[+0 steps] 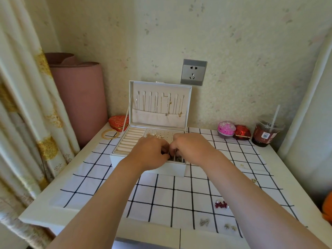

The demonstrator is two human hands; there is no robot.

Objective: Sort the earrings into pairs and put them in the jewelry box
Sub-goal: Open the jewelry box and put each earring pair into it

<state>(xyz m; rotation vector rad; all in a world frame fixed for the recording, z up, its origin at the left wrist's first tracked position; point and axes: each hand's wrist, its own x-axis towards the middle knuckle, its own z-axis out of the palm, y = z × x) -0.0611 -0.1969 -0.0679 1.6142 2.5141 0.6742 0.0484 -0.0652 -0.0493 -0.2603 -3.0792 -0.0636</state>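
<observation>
Head view: left hand [152,152] and right hand [191,146] meet over the jewelry box's [170,168] front compartments, fingers curled; what either grip holds is hidden, so cannot tell. Unsorted earrings, a red bow pair [221,204] and a silver pair [204,222], lie on the table [36,212] at near right. They are judged closer to the right hand.

Pale yellowish wallpaper [251,51] with faint little leaf prints, grey socket [193,72] smack in the middle. Cream curtain [23,105] with gold patches on the left, and a rolled pink mat [80,97] standing in the corner. White table [36,212] with a black-grid cloth [161,194], soft even light.
</observation>
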